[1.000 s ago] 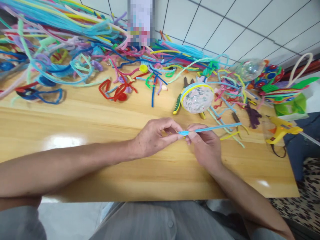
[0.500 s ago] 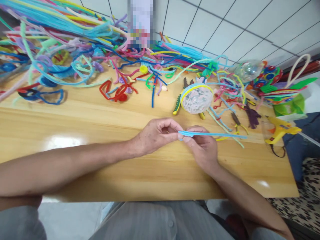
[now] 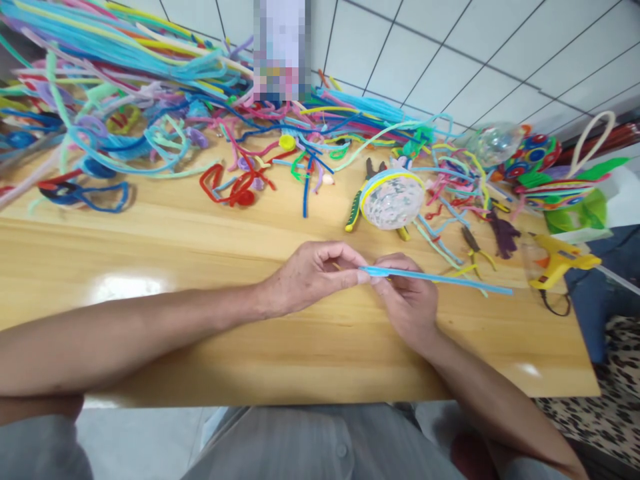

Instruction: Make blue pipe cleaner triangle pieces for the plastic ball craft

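Between my two hands is a light blue pipe cleaner point(image 3: 450, 278), its left end doubled back on itself. My left hand point(image 3: 320, 275) pinches the folded end between thumb and fingertips. Just to the right, my right hand point(image 3: 407, 293) grips the same pipe cleaner close to the fold, thumb in front and fingers curled behind. A long straight length sticks out to the right, sloping slightly down. Beyond my hands lies a clear dome point(image 3: 393, 200) with a yellow and blue rim, resting over green-handled pliers point(image 3: 354, 210).
Tangled pipe cleaners point(image 3: 115, 140) heap along the back of the wooden table point(image 3: 200, 360). To the right are small pliers point(image 3: 475, 247), a yellow glue gun point(image 3: 560, 260) and a decorated colourful ball point(image 3: 535, 153). A red bent pipe-cleaner piece point(image 3: 233, 183) lies mid-table.
The free right end of the pipe cleaner has dipped lower and reaches further right. Both hands have shifted very slightly, still pinching at the fold.
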Tool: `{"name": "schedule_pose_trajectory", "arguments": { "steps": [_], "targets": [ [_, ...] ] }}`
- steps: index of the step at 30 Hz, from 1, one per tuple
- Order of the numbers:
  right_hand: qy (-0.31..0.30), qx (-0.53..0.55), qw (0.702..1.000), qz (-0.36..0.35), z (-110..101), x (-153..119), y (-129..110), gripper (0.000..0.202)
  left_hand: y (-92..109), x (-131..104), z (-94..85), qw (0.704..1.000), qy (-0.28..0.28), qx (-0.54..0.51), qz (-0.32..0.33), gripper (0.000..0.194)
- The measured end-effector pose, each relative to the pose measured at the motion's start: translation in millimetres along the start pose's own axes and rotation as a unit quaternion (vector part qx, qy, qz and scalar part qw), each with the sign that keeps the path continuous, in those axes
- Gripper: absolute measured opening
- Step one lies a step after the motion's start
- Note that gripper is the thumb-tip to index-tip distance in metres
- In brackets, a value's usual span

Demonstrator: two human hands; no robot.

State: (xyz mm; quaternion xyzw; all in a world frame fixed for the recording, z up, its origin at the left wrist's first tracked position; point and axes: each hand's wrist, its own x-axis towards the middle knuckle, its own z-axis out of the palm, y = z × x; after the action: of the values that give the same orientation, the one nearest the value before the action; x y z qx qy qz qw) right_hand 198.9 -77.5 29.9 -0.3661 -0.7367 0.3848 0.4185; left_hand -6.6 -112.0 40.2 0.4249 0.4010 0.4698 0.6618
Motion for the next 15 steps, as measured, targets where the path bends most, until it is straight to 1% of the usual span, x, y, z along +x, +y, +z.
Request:
{"name": "schedule_pose_trajectory", "arguments": {
  "steps": [3,5,15],
  "targets": [
    [-0.006,-0.032,0.998,-0.046,-1.4,0.0,1.9,0.02,-1.6,1.4,-1.7,1.0,-0.009,-0.021,-0.004,0.026],
    [-0.006,-0.047,0.997,-0.062,-2.2,0.3,2.4,0.02,-2.4,2.3,-2.4,0.999,-0.011,-0.03,-0.005,0.026],
    [-0.017,-0.073,0.994,-0.075,-2.6,3.8,-2.9,0.017,-2.8,2.2,-0.9,1.0,0.001,-0.021,-0.009,0.024]
  ]
}}
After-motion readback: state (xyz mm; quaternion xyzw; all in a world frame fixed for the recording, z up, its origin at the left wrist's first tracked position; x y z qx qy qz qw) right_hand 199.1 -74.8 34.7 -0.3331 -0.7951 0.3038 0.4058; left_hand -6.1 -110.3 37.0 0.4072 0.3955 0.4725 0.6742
